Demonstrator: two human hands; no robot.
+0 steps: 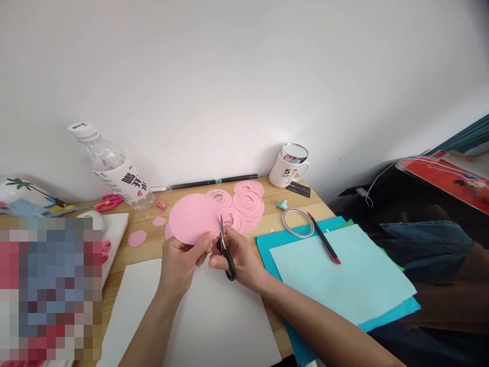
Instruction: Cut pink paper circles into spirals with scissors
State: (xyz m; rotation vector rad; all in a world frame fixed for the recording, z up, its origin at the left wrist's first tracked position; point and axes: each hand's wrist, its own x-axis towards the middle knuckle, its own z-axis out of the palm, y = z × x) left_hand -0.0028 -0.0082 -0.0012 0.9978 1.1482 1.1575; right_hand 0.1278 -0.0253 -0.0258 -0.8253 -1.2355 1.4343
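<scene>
From the head camera, the left hand pinches the lower rim of a smooth, flat pink paper disc, raised above the wooden table. The right hand grips scissors by their black handles, the thin metal blades at the disc's right rim. Behind, toward the table's back edge, lie pink paper spirals, loosely overlapping. A glossy white mug stands at the back right corner; a clear plastic bottle stands near the back edge, leftward.
</scene>
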